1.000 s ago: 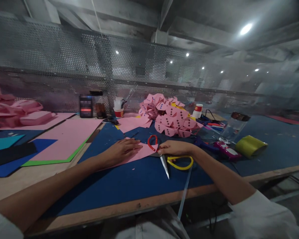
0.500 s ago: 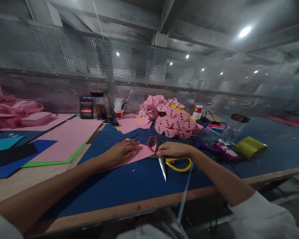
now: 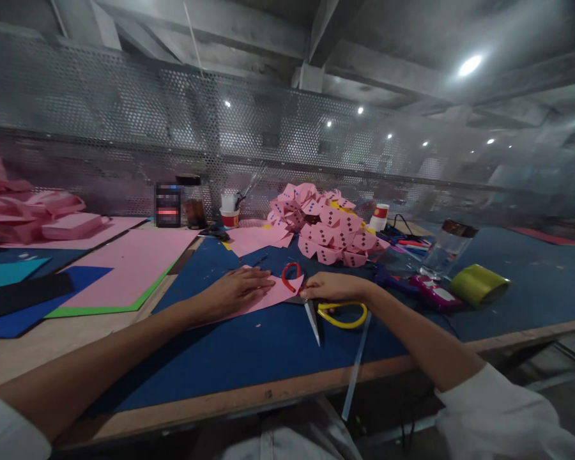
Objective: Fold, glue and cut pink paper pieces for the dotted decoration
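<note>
My left hand (image 3: 242, 291) lies flat with fingers stretched out on a pink sheet (image 3: 263, 303), pressing it against the blue mat. At the sheet's right corner, my right hand (image 3: 338, 287) is closed in a pinch around the middle of a pair of scissors. The scissors stand spread apart: their red handle loop (image 3: 291, 278) rests over the sheet's corner, and the yellow loop (image 3: 342, 315) sticks out below my right hand. One bright blade (image 3: 312, 324) points toward me. The other blade is mostly hidden near the paper's edge.
Behind my hands sits a heap of dotted pink folded pieces (image 3: 333, 233). Coloured sheets (image 3: 124, 268) lie left, beside pink stacks (image 3: 71, 227). To the right are a clear jar (image 3: 448, 249), a purple tool (image 3: 434, 292) and a yellow roll (image 3: 480, 285). A clear strip (image 3: 357, 367) hangs over the table edge.
The red loop and the sheet's right corner have shifted very slightly. Both hands keep nearly the same place and grip.
</note>
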Motion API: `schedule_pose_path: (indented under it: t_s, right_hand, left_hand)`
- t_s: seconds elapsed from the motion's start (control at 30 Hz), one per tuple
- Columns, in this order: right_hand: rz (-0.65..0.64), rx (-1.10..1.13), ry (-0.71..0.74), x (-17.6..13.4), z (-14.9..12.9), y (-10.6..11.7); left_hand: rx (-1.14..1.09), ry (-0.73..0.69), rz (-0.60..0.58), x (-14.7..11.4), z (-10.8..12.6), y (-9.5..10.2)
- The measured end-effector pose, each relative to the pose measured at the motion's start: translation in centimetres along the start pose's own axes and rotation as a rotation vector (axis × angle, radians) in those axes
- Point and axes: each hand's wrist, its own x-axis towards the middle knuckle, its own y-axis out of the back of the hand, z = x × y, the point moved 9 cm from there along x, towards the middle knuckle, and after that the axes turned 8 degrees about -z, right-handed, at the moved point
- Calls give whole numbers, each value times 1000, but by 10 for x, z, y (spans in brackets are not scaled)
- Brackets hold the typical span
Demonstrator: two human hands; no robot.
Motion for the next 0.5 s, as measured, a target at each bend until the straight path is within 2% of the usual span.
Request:
schedule_pose_path:
  t_s: [0.17,0.5]
  right_hand:
    - [16,-105,22,-1,-6,3]
    - [-14,-19,26,5,-1,0]
  left_hand:
    - [-23,-5,-19,-1,1,0]
    - [-23,-4,5,1,-1,0]
